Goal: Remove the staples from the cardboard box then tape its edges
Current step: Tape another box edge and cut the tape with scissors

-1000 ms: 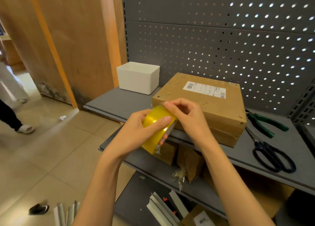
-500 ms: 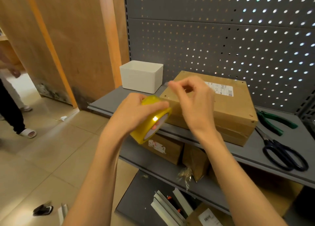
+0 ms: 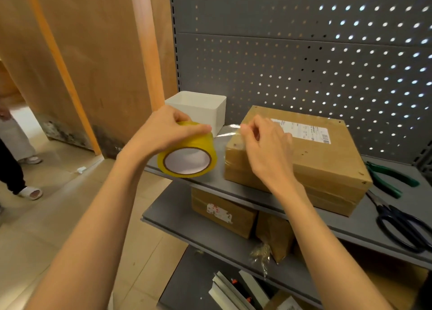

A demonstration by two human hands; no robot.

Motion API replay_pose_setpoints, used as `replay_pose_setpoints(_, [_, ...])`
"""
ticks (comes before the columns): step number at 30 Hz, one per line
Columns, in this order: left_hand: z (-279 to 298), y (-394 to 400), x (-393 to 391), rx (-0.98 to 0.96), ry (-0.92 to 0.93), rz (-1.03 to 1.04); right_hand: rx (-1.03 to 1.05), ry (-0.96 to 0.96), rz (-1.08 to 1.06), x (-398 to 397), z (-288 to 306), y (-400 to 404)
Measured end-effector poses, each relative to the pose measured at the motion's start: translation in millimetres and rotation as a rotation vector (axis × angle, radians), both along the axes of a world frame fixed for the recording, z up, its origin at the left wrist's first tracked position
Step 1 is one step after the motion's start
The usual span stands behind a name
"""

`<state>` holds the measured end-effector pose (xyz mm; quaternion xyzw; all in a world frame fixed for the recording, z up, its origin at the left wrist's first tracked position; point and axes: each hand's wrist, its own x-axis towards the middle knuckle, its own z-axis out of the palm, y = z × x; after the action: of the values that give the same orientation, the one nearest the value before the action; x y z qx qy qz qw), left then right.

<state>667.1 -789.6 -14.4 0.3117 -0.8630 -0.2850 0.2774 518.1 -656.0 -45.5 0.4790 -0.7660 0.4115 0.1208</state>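
Note:
A flat brown cardboard box [image 3: 327, 160] with a white shipping label lies on the upper grey shelf [image 3: 350, 225]. My left hand [image 3: 163, 134] grips a yellow roll of clear tape [image 3: 187, 155] just left of the box. A strip of clear tape [image 3: 226, 134] stretches from the roll to the box's near left corner. My right hand [image 3: 266, 146] pinches the strip's free end over that corner.
A white open bin [image 3: 198, 108] stands behind the roll against the pegboard. Green-handled pliers [image 3: 390, 179] and dark scissors [image 3: 404, 225] lie right of the box. Smaller cardboard boxes [image 3: 222, 211] sit on the lower shelf. A person's legs [image 3: 14, 169] are at the far left on the floor.
The roll has been turned so its core faces me and moved left. A strip has been pulled out, and my right hand has carried its end down to the box's left corner.

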Motion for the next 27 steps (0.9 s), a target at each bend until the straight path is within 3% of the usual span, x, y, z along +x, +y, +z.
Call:
replay_pose_setpoints(7, [9,-31,-27,-0.092,-0.161,-0.078,0.128,-0.013,-0.125,-7,-2,-14])
replay_pose_setpoints(27, [2,-66,-75,-0.153,-0.276,-0.242,0.3,0.092,-0.321,-9,-14,-17])
